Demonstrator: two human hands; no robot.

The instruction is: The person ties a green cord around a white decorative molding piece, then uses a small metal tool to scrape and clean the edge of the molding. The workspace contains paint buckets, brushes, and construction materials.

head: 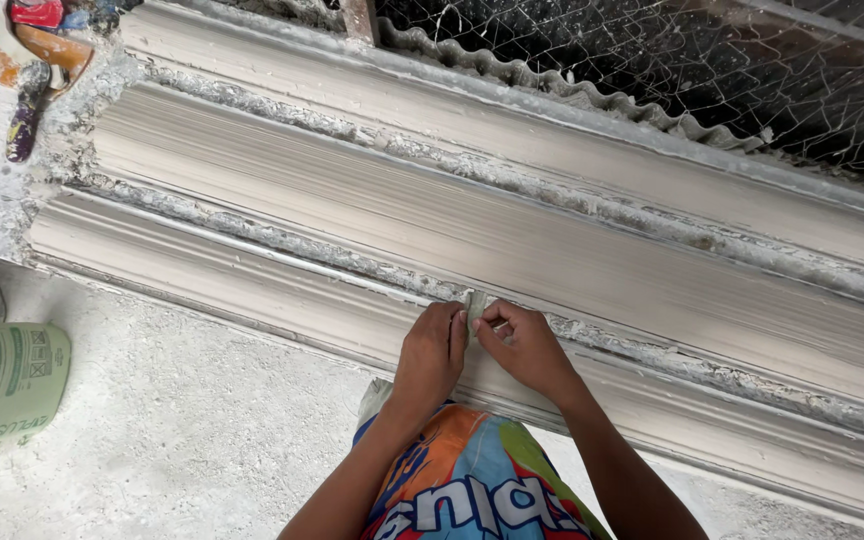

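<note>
1. So both hands are right up against the long plaster moulding (512,250), which runs corner to corner across the whole view. Its ridges have crusty, crumbly edges, and there is lots of bare flat strip either side of the hands to slide along.
2. The left hand (430,355) and the right hand (524,345) are nearly touching, and both are pinching a small pale greenish scrap (474,303) between the fingertips. It sits right on the rough ridge, about the middle of the moulding. Can't tell if it's paper, cloth or a scraper.
3. Below the moulding there's a dusty, gritty white floor (182,420), pretty open.
4. At the left edge lies a green sack (2,385), well away from the hands.
5. Top left are some paint-smeared tools (37,60), orange, red and purple, sitting on a chalky patch.
6. Behind the moulding's far edge there's a wavy corrugated sheet (552,85) and wire mesh (712,70), so that side is boxed in.
7. A bright printed cloth (462,480), orange, blue and green, sits between the forearms.
</note>
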